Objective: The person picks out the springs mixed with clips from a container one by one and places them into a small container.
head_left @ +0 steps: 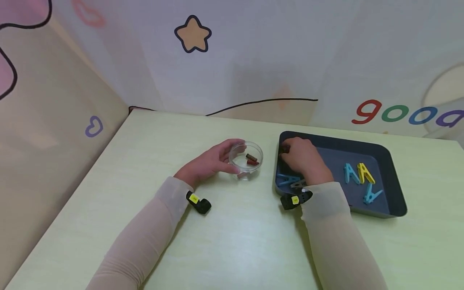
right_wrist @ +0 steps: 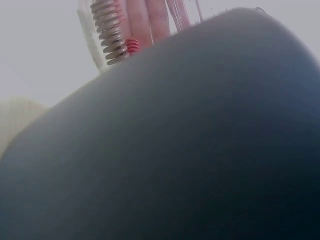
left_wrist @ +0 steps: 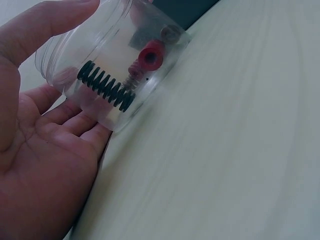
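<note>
1. We see the left hand (head_left: 208, 163) cupped round a clear dish (head_left: 246, 160) on the table (head_left: 232, 241), thumb on one side & fingers on the other, grasping it.
2. Inside the dish: a dark spring (left_wrist: 106, 86) & a red spring (left_wrist: 148, 56), lying side by side.
3. Right hand (head_left: 303, 159) is down in the dark tray (head_left: 393, 161), at its far left corner, fingers curled over sth small & dark. We can't tell if it's gripped.
4. Tray sits just right of the dish, not touching as far as we can tell.
5. Also in the tray: blue pegs (head_left: 349, 173), a yellow peg (head_left: 365, 172), plus a blue peg (head_left: 288, 179) next to the right wrist.
</note>
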`<state>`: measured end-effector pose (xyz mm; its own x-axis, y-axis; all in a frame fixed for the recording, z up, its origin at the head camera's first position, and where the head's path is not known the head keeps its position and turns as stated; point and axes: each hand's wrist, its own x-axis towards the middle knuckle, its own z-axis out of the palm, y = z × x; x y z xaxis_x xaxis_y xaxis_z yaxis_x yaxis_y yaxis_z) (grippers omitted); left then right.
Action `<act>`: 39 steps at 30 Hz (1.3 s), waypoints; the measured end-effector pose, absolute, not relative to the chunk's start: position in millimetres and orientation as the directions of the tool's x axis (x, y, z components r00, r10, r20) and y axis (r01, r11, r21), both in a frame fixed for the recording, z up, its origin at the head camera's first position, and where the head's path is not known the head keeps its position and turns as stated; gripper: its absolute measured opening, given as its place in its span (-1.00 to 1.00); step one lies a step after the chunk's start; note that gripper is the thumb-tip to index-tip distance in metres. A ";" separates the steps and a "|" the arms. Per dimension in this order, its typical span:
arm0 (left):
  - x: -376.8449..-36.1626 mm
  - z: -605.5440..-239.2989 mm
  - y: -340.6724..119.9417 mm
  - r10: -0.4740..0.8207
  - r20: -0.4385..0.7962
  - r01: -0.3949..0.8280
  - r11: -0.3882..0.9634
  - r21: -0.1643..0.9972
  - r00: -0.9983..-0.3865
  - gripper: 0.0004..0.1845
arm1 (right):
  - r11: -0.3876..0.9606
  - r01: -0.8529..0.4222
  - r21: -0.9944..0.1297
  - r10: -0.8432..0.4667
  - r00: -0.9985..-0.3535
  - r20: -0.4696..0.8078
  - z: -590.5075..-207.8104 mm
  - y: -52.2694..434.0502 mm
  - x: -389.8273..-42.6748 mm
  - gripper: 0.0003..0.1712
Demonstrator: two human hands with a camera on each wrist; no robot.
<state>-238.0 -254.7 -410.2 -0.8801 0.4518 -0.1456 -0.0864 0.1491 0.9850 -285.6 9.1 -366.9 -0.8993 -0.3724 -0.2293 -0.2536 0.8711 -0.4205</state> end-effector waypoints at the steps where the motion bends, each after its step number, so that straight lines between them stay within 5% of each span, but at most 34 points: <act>1: -238.0 -410.1 -254.7 0.453 -0.149 -0.091 0.147 0.985 -0.879 -0.18 | 0.871 -0.252 -0.421 -0.372 -0.899 -0.231 -367.2 9.3 -285.7 -0.54; 24: -238.3 -409.5 -252.9 0.449 -0.156 -0.101 0.144 0.984 -0.880 -0.17 | 0.872 -0.230 -0.432 -0.362 -0.897 -0.254 -364.6 14.6 -284.5 -0.65; 39: -238.6 -411.0 -253.5 0.450 -0.155 -0.102 0.141 0.985 -0.880 -0.16 | 0.831 -0.207 -0.516 -0.312 -0.942 -0.124 -355.2 17.4 -282.7 -0.73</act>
<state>-238.6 -253.5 -411.0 -0.8796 0.4497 -0.1551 -0.1018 0.1406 0.9848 -282.7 17.4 -355.2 -0.9420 -0.3118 -0.1237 -0.2074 0.8312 -0.5158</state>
